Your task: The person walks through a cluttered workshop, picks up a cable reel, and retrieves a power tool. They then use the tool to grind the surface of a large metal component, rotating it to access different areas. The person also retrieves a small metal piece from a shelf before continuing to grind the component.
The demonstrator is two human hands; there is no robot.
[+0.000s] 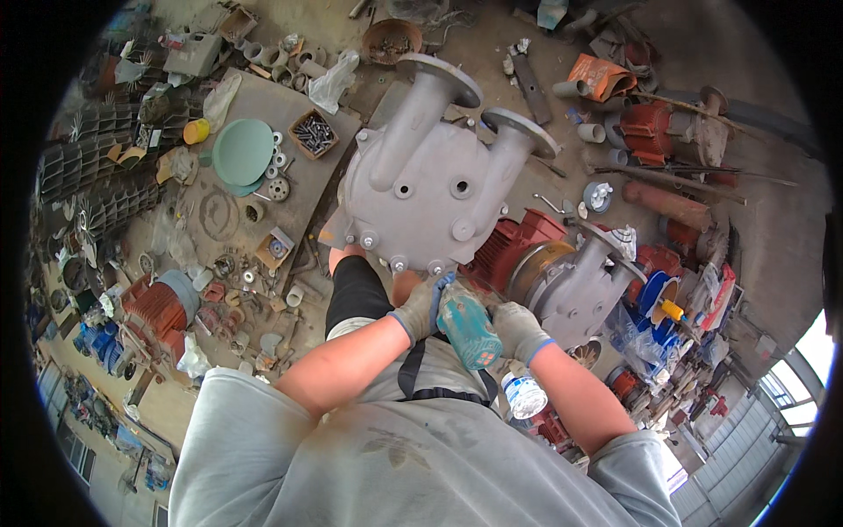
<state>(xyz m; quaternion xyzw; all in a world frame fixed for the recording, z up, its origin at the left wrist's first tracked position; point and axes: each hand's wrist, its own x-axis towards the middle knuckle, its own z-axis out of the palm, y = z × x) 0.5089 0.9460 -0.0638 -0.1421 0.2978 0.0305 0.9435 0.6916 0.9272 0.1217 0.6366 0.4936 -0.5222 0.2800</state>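
Observation:
A teal impact wrench [468,327] is held between my two hands, low in front of the big grey pump casing [421,176]. My left hand [420,307] is closed at the wrench's front end, close to the casing's lower rim. My right hand [516,330], also gloved, closes round the other side of the wrench, where its handle is hidden. Along that rim sit several bolts, one bolt [399,266] just above my left hand. Whether the wrench's nose touches a bolt cannot be made out. Two flanged pipes rise from the casing toward the far side.
A red motor [518,241] and a smaller grey pump [575,290] stand right of the casing. To the left, a metal plate [294,97] carries a green dish [244,151] and a box of bolts [313,133]. A white tub [524,395] is near my right forearm. Loose parts litter the floor.

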